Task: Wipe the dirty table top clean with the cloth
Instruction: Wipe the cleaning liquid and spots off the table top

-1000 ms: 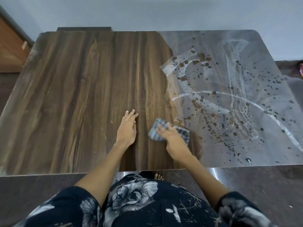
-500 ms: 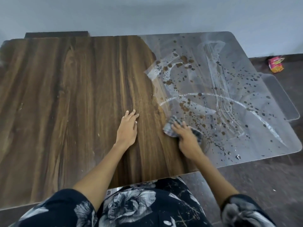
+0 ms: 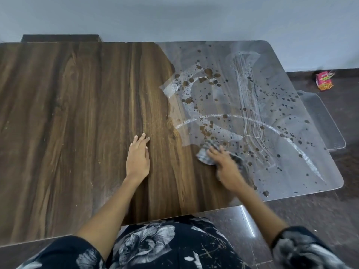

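A dark wood-grain table top (image 3: 77, 113) fills most of the view. Its right half glares with reflected light and carries many brown splatters (image 3: 206, 78) and pale wipe streaks. My right hand (image 3: 225, 167) presses a grey checked cloth (image 3: 204, 155) flat onto the table at the near edge of the splattered patch; hand and cloth are motion-blurred. My left hand (image 3: 138, 158) rests flat on the wood to the left of it, fingers together, holding nothing.
A pale wall runs behind the table. A dark block (image 3: 60, 38) stands behind the far edge. On the dark floor to the right lie a small red packet (image 3: 324, 80) and a clear plastic sheet (image 3: 320, 119).
My right hand has slid the cloth to the right, further into the brown splatters. My left hand has stayed put. My head has turned right, bringing the packet and floor into view.
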A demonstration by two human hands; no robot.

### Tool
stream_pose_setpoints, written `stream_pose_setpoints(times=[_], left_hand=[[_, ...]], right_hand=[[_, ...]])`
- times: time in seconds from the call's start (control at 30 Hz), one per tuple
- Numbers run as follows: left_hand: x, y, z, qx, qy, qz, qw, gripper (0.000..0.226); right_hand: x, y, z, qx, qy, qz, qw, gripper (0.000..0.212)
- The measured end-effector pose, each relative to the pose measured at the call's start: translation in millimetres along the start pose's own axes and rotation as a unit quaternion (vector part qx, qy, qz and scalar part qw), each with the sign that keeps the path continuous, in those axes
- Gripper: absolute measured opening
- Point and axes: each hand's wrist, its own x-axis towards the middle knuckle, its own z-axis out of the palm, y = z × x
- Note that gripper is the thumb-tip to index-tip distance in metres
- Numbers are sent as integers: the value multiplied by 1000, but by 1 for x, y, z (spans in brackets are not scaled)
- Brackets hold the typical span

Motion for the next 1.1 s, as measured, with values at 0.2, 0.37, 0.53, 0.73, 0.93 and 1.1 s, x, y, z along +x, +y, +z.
stream_pose_setpoints(times=[0.2,0.37,0.53,0.73,0.93,1.1], left_hand=[[-1,6,3,1,4,-20,1000,38],[-3,10,3,0,4,-27,1000,37],[-4,17,6,-4,0,-37,999,38],[-1,17,2,-4,-4,-25,1000,37],[3,14,3,46,-21,-14,999,40],[14,18,2,55,-32,-13,998,41]], right_hand=[[-66,-12,49,-16,-238,-228,944,77],[-28,34,-22,13,-184,-87,979,69],[62,-30,-4,16,-27,7,999,77],[-3,-33,36,-34,-179,-213,960,81],[57,-1,-22,-40,-83,-96,991,68],[127,-66,6,-20,-25,4,999,82]])
